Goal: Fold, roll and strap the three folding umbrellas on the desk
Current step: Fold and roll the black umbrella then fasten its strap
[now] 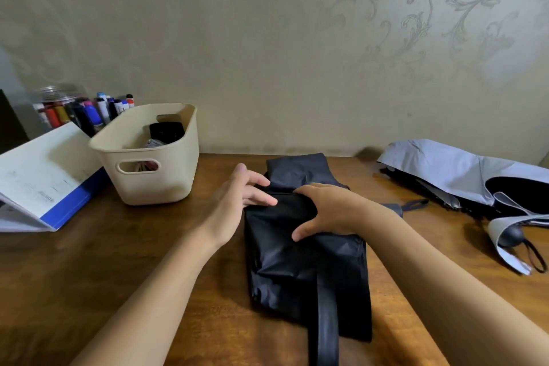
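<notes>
A dark navy folding umbrella (pixel 300 270) lies flat on the wooden desk (pixel 124 261) in the middle, its loose fabric spread out and its strap (pixel 325 321) running toward the near edge. My left hand (pixel 240 202) rests on the fabric's upper left edge, fingers apart. My right hand (pixel 323 211) presses down on the fabric's upper middle, fingers curled over a fold. A grey umbrella (pixel 463 178) with a black inside lies unfolded at the right, its round handle (pixel 512 235) and wrist loop nearest me. A third umbrella is not clearly visible.
A cream plastic basket (pixel 154 157) with dark items inside stands at the back left. Beside it lies a white and blue binder (pixel 44 175), with several markers and bottles (pixel 86 111) behind. A patterned wall closes the desk's far edge.
</notes>
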